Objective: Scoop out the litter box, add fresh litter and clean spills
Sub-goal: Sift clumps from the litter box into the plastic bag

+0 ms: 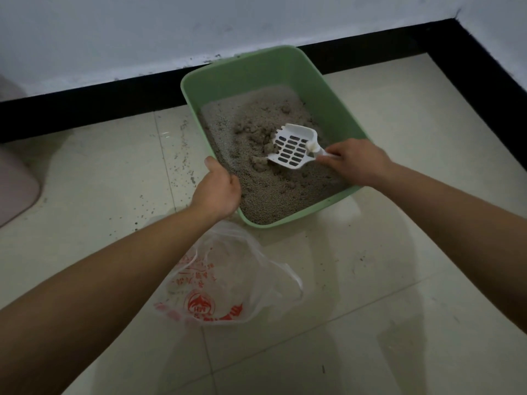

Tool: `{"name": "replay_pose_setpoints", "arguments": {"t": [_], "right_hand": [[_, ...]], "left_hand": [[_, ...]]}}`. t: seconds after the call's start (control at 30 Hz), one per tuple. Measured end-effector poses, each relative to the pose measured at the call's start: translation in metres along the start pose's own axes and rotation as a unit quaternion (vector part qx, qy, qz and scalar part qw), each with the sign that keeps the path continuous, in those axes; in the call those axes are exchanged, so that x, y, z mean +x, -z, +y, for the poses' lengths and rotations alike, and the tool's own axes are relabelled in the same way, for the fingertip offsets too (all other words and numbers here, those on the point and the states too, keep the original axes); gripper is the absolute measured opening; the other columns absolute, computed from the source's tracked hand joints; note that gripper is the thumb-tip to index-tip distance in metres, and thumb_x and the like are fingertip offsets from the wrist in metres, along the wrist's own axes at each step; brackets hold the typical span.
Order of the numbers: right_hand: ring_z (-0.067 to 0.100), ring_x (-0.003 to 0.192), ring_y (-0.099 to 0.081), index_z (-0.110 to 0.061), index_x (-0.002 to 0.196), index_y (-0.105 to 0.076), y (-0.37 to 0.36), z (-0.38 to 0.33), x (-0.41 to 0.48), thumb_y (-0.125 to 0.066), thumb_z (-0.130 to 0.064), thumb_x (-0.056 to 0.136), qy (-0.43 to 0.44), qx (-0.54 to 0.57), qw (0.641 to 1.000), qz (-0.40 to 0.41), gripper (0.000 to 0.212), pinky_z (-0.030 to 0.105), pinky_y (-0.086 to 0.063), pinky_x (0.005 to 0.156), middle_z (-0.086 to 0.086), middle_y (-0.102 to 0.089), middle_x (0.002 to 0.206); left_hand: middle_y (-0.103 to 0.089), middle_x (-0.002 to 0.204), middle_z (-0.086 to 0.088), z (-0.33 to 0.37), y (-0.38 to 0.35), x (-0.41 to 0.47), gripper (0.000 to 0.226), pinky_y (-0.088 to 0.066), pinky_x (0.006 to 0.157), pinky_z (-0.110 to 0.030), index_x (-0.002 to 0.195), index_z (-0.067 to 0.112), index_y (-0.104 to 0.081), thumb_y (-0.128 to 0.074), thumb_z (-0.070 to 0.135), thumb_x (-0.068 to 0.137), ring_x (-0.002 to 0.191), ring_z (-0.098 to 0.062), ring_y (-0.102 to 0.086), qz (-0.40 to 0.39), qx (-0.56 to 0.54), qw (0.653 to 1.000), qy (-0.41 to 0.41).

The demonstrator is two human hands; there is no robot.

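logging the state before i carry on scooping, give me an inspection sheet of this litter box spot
surface: pale tiled floor, glossy, with faint smudges
job's things: green litter box holds grey litter with clumps; white slotted scoop has its front edge at the clumps; clear plastic bag with red print lies on the floor just in front of the box
clutter: spilled grains scattered on the floor left of the box
grippers: left hand grips the box's near left rim; right hand holds the scoop's handle
cables: nothing seen
surroundings: white wall, black baseboard, pinkish object at the left edge, cannot tell what
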State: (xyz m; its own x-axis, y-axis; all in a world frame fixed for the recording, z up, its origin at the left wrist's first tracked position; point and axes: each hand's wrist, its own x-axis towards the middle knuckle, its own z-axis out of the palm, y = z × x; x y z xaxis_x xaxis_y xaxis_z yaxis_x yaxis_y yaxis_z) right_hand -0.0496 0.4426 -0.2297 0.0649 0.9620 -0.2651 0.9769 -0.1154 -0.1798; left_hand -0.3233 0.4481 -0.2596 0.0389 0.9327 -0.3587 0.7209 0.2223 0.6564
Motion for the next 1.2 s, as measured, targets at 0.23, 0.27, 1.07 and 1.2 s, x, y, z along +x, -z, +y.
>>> {"name": "replay_pose_setpoints", "arguments": {"t": [0.23,0.27,1.07,1.2], "right_hand": [[0.014,0.063,-0.057,-0.029,0.09,-0.071,0.024,0.005,-0.004,-0.043,-0.065,0.092,0.023,-0.082,0.996,-0.008,0.045,0.028,-0.046,0.057,-0.004,-0.063,0.069],[0.014,0.062,-0.058,-0.028,0.089,-0.072,0.02,0.002,-0.004,-0.045,-0.063,0.092,0.023,-0.067,0.997,-0.019,0.045,0.029,-0.046,0.056,-0.004,-0.063,0.067],[0.015,0.061,-0.043,-0.019,0.094,-0.071,-0.023,-0.002,0.016,-0.054,-0.042,0.097,0.054,0.237,0.966,-0.086,0.029,0.031,-0.038,0.064,0.005,-0.052,0.067],[0.014,0.063,-0.045,-0.017,0.095,-0.071,-0.021,-0.003,0.018,-0.053,-0.045,0.096,0.089,0.202,0.969,-0.115,0.033,0.029,-0.039,0.062,0.006,-0.054,0.072]], "left_hand": [[-0.052,0.06,-0.009,-0.001,0.0,0.003,0.062,-0.028,0.044,-0.029,0.143,-0.012,-0.003,-0.036,0.021,0.101,0.048,-0.023,-0.048,-0.001,0.005,1.0,-0.002],[-0.052,0.06,-0.009,-0.001,0.0,0.003,0.062,-0.027,0.044,-0.028,0.143,-0.012,-0.004,-0.036,0.021,0.101,0.048,-0.023,-0.048,-0.001,0.006,1.0,-0.002],[-0.048,0.057,-0.007,-0.005,-0.001,0.008,0.048,-0.025,0.043,-0.027,0.136,-0.007,-0.016,-0.036,0.021,0.102,0.045,-0.021,-0.044,-0.011,0.031,0.999,-0.037],[-0.048,0.058,-0.006,-0.006,-0.002,0.009,0.046,-0.025,0.043,-0.028,0.134,-0.007,-0.019,-0.036,0.02,0.102,0.046,-0.022,-0.045,-0.007,0.035,0.999,-0.041]]}}
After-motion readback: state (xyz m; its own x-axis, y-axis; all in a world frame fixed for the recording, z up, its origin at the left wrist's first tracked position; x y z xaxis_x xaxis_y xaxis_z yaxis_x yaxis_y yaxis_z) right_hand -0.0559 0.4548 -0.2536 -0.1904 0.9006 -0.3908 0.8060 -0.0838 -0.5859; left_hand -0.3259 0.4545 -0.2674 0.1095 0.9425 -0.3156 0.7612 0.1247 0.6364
